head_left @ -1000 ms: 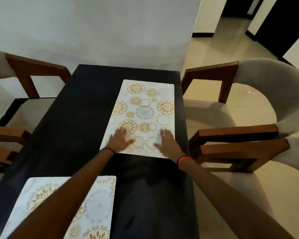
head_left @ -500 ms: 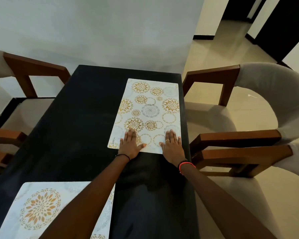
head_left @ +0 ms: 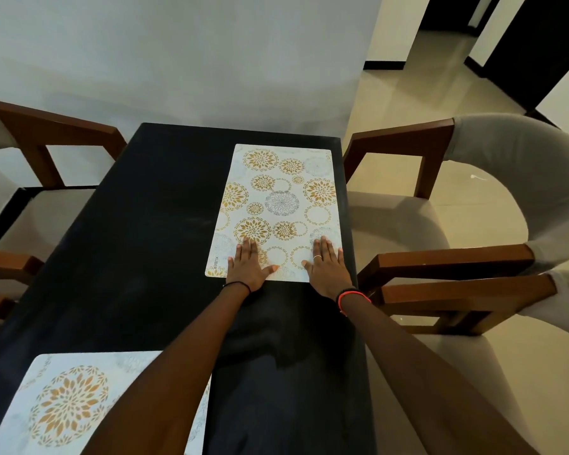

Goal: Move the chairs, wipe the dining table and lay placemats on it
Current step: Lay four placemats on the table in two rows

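Table (head_left: 138, 257): dark top, its far end close to the white wall; it may be a cloth cover, though this view does not settle it.
Far placemat (head_left: 283, 205): lies flat on the far right part of the table. Its right edge runs just inside the table's right edge, and its far edge is near the table's far end.
Near placemat (head_left: 66, 405): lies at the near left corner, partly hidden by the left forearm.
Open top: bare dark surface left of the far placemat and between the two mats.
Right chairs (head_left: 467, 290): two, with wooden arms just beside the table's right edge and the nearer arm close to the right wrist.
Left chair (head_left: 46, 133): its wooden arm is near the far left corner.
Floor (head_left: 424, 87): open tile beyond the right chairs, toward a dark doorway.
Left hand (head_left: 248, 266): flat, fingers straight and together, pressing on the far placemat's near edge.
Right hand (head_left: 326, 267): likewise flat on the near right corner, gripping nothing.
Hands: apart, thumbs pointing toward each other across a gap.
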